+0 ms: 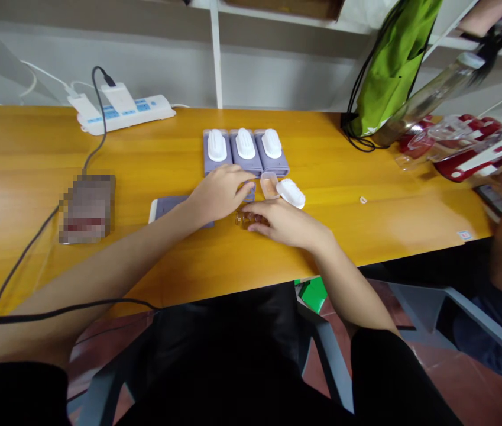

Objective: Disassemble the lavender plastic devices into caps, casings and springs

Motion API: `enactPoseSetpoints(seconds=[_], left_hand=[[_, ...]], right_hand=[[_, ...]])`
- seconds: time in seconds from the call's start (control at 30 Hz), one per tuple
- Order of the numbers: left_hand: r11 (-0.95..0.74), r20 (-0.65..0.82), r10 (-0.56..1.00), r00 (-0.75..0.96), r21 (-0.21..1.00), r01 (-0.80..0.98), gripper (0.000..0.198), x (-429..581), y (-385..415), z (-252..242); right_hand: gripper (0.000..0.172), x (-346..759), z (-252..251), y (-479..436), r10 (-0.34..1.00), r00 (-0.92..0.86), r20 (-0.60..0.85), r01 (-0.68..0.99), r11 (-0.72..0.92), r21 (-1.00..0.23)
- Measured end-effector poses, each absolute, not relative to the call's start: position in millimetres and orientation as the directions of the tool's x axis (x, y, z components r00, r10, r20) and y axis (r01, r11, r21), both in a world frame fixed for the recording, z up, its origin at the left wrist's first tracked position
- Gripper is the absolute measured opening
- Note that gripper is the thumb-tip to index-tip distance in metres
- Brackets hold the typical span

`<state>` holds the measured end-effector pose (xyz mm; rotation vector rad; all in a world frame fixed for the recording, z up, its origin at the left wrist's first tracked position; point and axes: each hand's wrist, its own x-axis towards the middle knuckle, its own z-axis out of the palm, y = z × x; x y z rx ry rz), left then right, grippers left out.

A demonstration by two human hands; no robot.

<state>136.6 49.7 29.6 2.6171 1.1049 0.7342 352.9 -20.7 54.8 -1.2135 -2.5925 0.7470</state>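
A small amber glass vial (246,220) lies on its side on the yellow wooden table (348,177), its long axis running nearly crosswise to you. It sits under your right hand (286,223), whose narrowly cupped fingers cover its right end; you can't tell how firm the grip is. Your left hand (219,192) is just beyond the vial, fingers bunched at a small lavender piece (249,192); whether they hold it is unclear. A clear plastic box (269,185) and white oval cap (290,193) sit just past your right fingertips.
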Motion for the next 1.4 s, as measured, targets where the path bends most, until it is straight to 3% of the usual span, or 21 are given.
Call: enactPoseSetpoints(seconds=[0.1,0.27,0.37,0.5,0.7,0.9,1.03,1.17,1.27,1.4], left_hand=[[-0.717,0.389,0.695,0.604,0.435,0.545,0.040,116,21,40],[-0.766,0.304,0.643,0.703,0.284,0.577,0.053,101,-12,34],[-0.805,0.270,0.594,0.758,0.208,0.556,0.053,114,-18,27],[-0.829,0.205,0.558,0.804,0.174,0.531,0.047,147,-20,18],[-0.807,0.178,0.590,0.788,0.161,0.568,0.017,167,-17,11],[-0.779,0.113,0.625,0.772,0.150,0.609,0.024,154,-23,23],[-0.709,-0.006,0.677,0.736,0.260,0.655,0.028,151,-27,32],[-0.574,-0.079,0.703,0.707,0.523,0.629,0.032,150,-25,35],[-0.475,-0.083,0.704,0.706,0.683,0.554,0.032,147,-23,35],[-0.354,-0.098,0.727,0.680,0.795,0.492,0.033,145,-21,36]], right_hand=[[0.028,355,56,-22,0.752,-0.658,-0.030,0.649,0.547,-0.529],[0.044,394,72,-42,0.844,-0.524,0.115,0.649,0.483,-0.587],[0.062,422,72,-61,0.899,-0.407,0.160,0.697,0.419,-0.582],[0.089,434,57,-77,0.919,-0.386,0.079,0.742,0.361,-0.565],[0.092,425,35,-70,0.915,-0.398,0.058,0.694,0.342,-0.634],[0.087,419,35,-62,0.888,-0.459,0.030,0.667,0.367,-0.649],[0.086,419,37,-61,0.880,-0.475,0.000,0.668,0.361,-0.651],[0.087,425,32,-58,0.839,-0.538,0.087,0.618,0.462,-0.636],[0.090,428,26,-54,0.821,-0.549,0.158,0.528,0.487,-0.696],[0.091,426,22,-51,0.811,-0.541,0.222,0.430,0.494,-0.756]])
